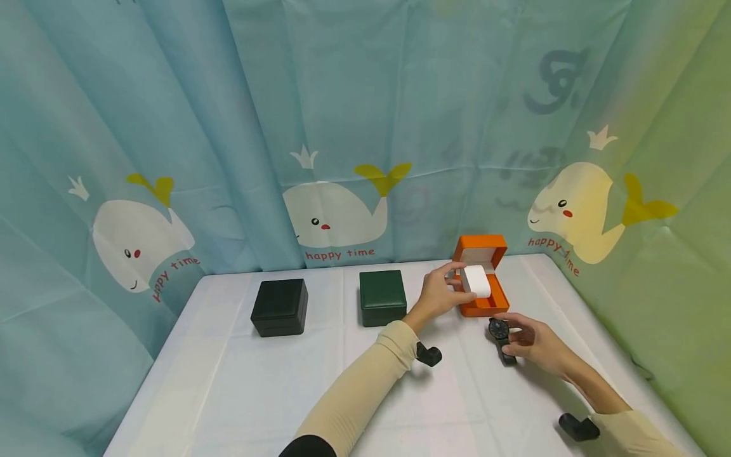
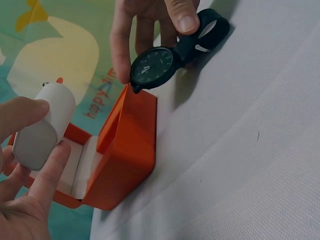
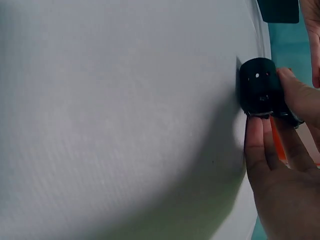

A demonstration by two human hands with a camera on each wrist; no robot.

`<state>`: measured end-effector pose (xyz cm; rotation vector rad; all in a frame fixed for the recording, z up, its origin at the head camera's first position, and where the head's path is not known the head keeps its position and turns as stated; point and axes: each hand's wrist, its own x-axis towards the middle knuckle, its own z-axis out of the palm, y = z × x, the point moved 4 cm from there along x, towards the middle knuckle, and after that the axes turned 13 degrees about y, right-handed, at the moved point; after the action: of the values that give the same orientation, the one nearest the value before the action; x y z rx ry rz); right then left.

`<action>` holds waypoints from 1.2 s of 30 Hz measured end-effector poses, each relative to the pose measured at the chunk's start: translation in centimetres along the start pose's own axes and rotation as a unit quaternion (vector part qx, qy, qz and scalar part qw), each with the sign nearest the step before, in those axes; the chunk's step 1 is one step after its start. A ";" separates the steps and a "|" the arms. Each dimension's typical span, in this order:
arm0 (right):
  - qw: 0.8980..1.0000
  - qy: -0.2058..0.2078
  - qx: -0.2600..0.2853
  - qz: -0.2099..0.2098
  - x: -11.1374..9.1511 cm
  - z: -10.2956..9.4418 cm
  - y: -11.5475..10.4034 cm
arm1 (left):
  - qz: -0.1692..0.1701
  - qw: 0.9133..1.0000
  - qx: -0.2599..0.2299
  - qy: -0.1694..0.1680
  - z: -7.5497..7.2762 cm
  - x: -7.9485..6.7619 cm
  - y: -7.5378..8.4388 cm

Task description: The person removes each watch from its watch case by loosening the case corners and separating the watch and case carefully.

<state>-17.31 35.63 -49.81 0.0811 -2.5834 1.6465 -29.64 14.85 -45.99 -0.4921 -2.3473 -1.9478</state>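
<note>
My left hand (image 1: 438, 292) holds a white watch cushion (image 1: 476, 281) between thumb and fingers, over the orange watch box (image 1: 484, 309). The box stands with its lid up and shows a pale lining. In the left wrist view the cushion (image 2: 47, 125) is a rounded cylinder with a greyish end face. My right hand (image 1: 537, 343) pinches a black wristwatch (image 1: 499, 329) just in front of the box. Its dial (image 2: 152, 67) faces up and its strap is looped, as the left wrist view shows. From the right wrist the strap (image 3: 260, 85) hides the dial.
A dark green box (image 1: 382, 298) and a black box (image 1: 280, 308), both with lids down, stand left of my left hand on the white tablecloth (image 1: 257, 400). A blue-green curtain (image 1: 342, 114) with whale prints hangs behind the table, and a greener side hangs at right.
</note>
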 end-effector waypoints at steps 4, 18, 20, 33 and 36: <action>0.999 0.001 -0.043 -0.005 0.3 -0.2 0.0 | 0.000 1.000 0.000 -0.001 0.1 0.0 0.1; 0.996 -0.049 -0.069 -0.022 1.0 0.0 -0.5 | 0.004 1.000 0.003 -0.004 0.1 -0.1 0.1; 0.996 -0.049 -0.074 -0.008 1.1 0.1 -0.4 | 0.003 1.000 0.002 -0.004 0.2 -0.1 0.1; 0.996 -0.044 -0.061 0.039 1.0 0.4 -1.0 | 0.001 1.000 -0.001 -0.008 0.3 -0.2 0.1; 0.997 -0.047 -0.057 0.037 1.0 0.3 -1.0 | 0.002 1.000 0.001 -0.007 0.3 -0.2 0.1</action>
<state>-18.23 34.90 -48.97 0.0594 -2.7770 1.5487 -29.34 15.14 -46.05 -0.5122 -2.3548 -1.9453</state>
